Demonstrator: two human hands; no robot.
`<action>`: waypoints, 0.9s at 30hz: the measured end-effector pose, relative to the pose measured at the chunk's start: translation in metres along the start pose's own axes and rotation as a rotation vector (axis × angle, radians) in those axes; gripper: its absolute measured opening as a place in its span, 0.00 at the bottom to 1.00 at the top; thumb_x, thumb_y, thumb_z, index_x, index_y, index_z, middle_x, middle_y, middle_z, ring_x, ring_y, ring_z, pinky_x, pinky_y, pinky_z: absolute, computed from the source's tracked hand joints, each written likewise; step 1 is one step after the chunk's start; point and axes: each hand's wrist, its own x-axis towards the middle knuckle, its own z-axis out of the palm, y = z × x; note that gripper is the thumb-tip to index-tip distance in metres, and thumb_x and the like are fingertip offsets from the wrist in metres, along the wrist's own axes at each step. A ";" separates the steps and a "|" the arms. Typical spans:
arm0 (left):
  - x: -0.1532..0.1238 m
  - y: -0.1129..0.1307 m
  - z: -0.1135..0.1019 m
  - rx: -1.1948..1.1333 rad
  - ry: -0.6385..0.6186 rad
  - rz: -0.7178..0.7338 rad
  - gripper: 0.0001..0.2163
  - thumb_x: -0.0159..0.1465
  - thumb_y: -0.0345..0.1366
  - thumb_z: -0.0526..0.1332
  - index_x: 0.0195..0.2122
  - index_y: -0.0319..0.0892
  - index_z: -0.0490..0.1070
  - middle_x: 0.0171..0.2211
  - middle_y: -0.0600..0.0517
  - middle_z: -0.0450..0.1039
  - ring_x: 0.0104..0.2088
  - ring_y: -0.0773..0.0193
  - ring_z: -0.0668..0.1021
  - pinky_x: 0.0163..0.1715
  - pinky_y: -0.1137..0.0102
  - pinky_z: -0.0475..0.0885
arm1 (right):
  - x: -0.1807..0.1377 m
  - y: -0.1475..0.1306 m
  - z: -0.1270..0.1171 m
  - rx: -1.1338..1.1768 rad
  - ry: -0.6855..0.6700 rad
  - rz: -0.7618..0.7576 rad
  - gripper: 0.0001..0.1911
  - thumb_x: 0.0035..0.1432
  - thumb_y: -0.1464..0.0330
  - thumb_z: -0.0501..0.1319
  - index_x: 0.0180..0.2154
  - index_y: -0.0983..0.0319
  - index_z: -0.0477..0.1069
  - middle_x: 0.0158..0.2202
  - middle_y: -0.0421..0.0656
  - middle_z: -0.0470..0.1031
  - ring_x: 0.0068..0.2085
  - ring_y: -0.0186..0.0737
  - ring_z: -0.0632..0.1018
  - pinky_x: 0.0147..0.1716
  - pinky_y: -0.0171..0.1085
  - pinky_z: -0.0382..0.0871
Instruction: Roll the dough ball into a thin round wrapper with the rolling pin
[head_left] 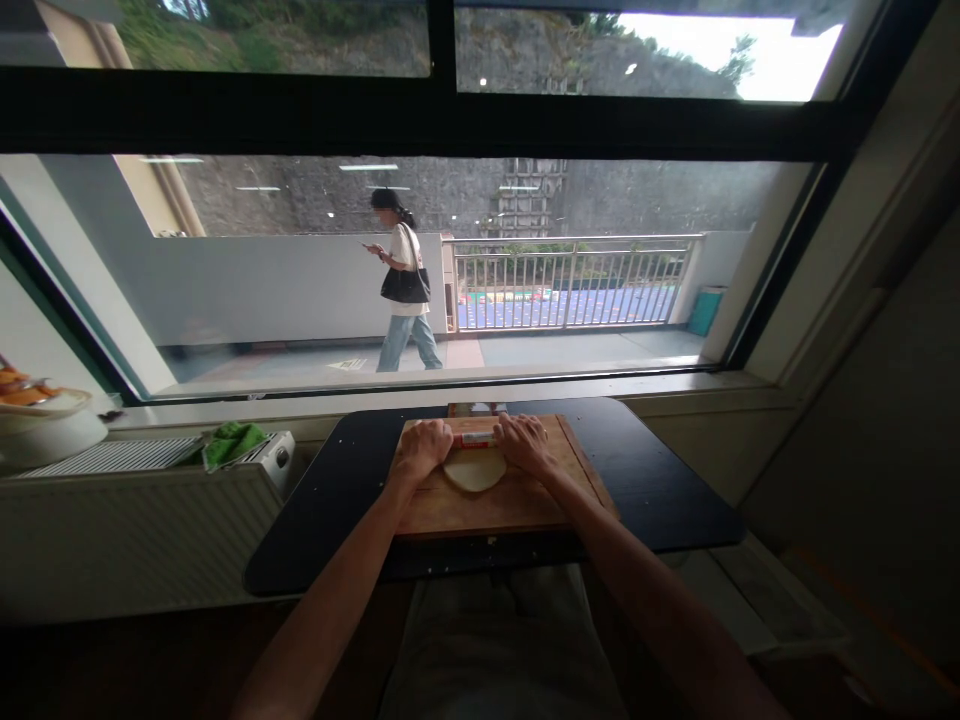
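Note:
A flat round of pale dough [475, 471] lies on a wooden cutting board [480, 515]. Across its far edge rests a rolling pin [477, 439], whose visible middle is red and white. My left hand [427, 446] is closed around the pin's left end. Around the right end my right hand [525, 440] is closed as well, its fingers curled over. Both ends of the pin are hidden under the hands. The near part of the dough shows in front of the pin.
The board sits on a dark table [660, 490] with rounded corners, below a large window. A small printed item [478, 409] lies behind the board. To the left, a green cloth [234, 443] lies on a radiator [142, 540]. Outside, a person [405, 270] walks past.

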 end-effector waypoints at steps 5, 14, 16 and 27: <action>-0.025 -0.001 0.000 0.008 0.040 0.047 0.21 0.77 0.38 0.45 0.47 0.39 0.79 0.47 0.38 0.82 0.53 0.48 0.81 0.56 0.58 0.72 | -0.013 -0.008 -0.008 0.023 0.036 -0.004 0.19 0.76 0.66 0.48 0.54 0.61 0.76 0.50 0.53 0.82 0.51 0.52 0.76 0.58 0.49 0.60; -0.066 0.009 -0.013 0.010 0.056 0.009 0.19 0.77 0.40 0.47 0.48 0.40 0.77 0.49 0.38 0.81 0.56 0.46 0.77 0.57 0.57 0.69 | -0.059 -0.027 -0.024 0.025 0.093 -0.029 0.20 0.77 0.64 0.46 0.50 0.62 0.75 0.47 0.52 0.78 0.48 0.52 0.71 0.52 0.48 0.57; -0.075 0.010 -0.014 0.007 0.069 0.008 0.18 0.77 0.40 0.47 0.48 0.41 0.77 0.50 0.38 0.81 0.56 0.45 0.76 0.58 0.57 0.69 | -0.068 -0.029 -0.024 0.019 0.120 -0.030 0.19 0.77 0.64 0.46 0.51 0.62 0.74 0.47 0.52 0.77 0.48 0.52 0.70 0.52 0.48 0.57; -0.080 0.012 -0.012 0.021 0.123 0.012 0.20 0.77 0.40 0.46 0.49 0.39 0.77 0.50 0.36 0.81 0.55 0.43 0.77 0.56 0.54 0.68 | -0.071 -0.024 -0.019 0.036 0.115 -0.103 0.22 0.79 0.63 0.45 0.58 0.62 0.75 0.55 0.55 0.76 0.54 0.54 0.71 0.55 0.50 0.60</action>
